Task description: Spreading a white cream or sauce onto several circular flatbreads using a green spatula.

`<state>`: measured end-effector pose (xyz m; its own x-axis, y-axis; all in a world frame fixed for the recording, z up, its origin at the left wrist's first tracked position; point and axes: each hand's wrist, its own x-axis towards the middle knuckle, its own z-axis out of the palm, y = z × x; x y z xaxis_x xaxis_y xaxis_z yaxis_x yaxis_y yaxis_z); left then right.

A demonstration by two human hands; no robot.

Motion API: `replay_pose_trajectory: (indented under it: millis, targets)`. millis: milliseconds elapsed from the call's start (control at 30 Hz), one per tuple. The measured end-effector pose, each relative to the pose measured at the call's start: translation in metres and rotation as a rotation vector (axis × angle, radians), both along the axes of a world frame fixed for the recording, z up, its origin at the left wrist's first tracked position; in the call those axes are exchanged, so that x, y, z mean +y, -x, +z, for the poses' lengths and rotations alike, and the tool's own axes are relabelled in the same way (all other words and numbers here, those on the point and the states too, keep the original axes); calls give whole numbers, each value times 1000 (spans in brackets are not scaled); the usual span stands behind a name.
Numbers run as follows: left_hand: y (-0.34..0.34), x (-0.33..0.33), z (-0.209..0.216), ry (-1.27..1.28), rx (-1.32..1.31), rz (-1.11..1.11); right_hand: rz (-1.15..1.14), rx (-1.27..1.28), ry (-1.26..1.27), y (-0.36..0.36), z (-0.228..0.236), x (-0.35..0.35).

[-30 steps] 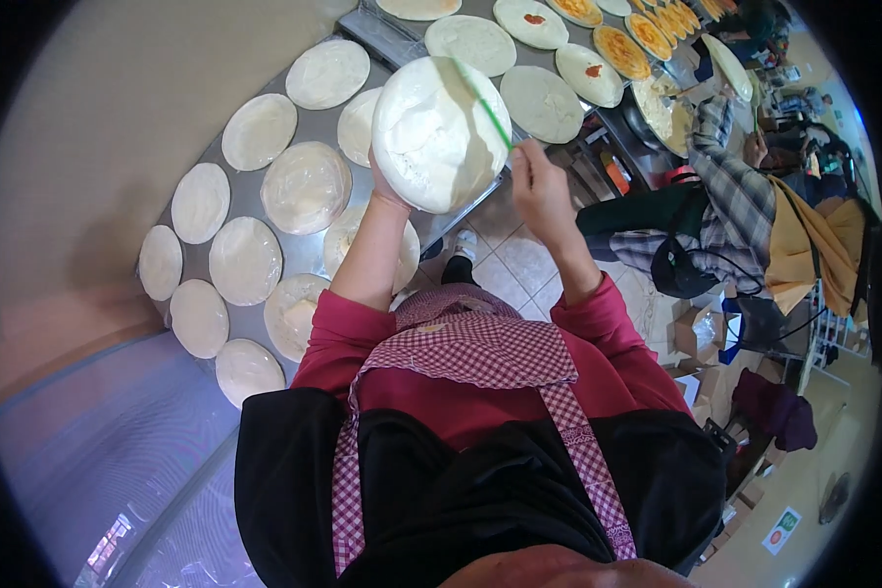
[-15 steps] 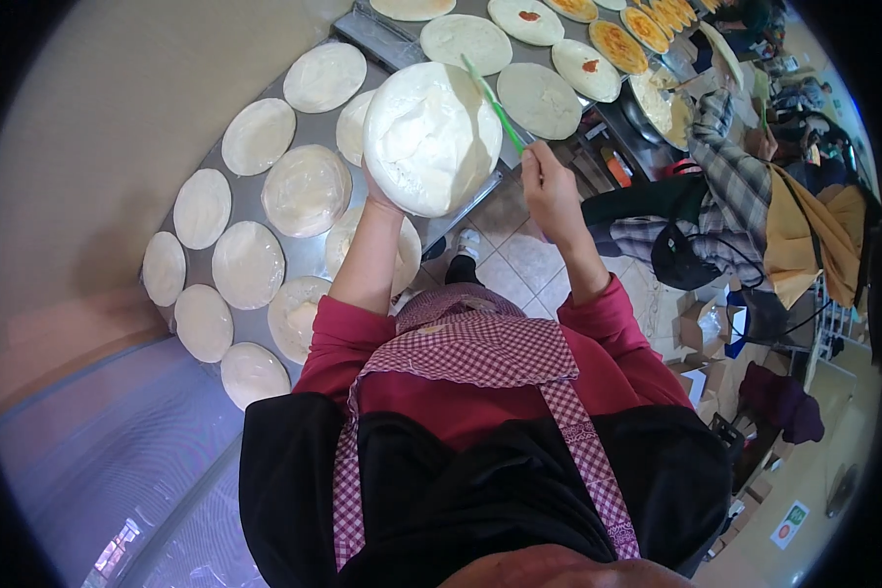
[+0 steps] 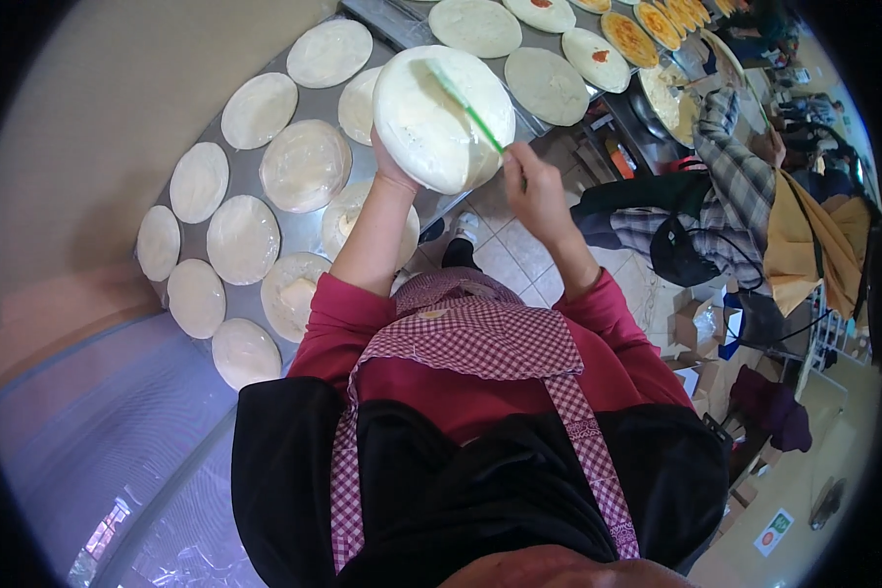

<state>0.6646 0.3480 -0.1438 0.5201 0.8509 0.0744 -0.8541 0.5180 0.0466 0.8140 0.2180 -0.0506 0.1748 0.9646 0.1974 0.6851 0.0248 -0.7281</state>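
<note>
My left hand [image 3: 394, 162] supports a round white disc [image 3: 441, 132] with a creamy-looking top, held up above the metal table. Its fingers are mostly hidden beneath the disc. In my right hand [image 3: 539, 191] is a thin green-handled spreading tool [image 3: 478, 125], gripped near its end. The tool's pale, blurred tip lies over the far left part of the disc; whether it touches the surface I cannot tell. Just left of my left forearm, a flat dough round [image 3: 306, 165] rests among several others on the table.
Several dough rounds cover the metal table [image 3: 289, 227] to the left. At the far side lie rounds with red sauce [image 3: 599, 59] and orange-topped ones [image 3: 629, 39]. A person in a plaid sleeve [image 3: 725, 147] works by a large pan [image 3: 647, 116] at right. Cardboard boxes [image 3: 696, 323] stand below.
The green tool's tip has swept left from the disc's far right rim to over its far left part. My right hand moved slightly left; the disc shifted slightly right and away.
</note>
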Motion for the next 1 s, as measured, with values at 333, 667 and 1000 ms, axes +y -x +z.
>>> replay_pose_trajectory:
  millis: [333, 667, 1000]
  targets:
    - [12, 13, -3, 14, 208, 45, 320, -4, 61, 30, 4, -16]
    - [16, 15, 11, -54, 518, 156, 352, -171, -2, 29, -4, -2]
    - [39, 30, 25, -76, 370, 383, 166, -69, 58, 34, -16, 1]
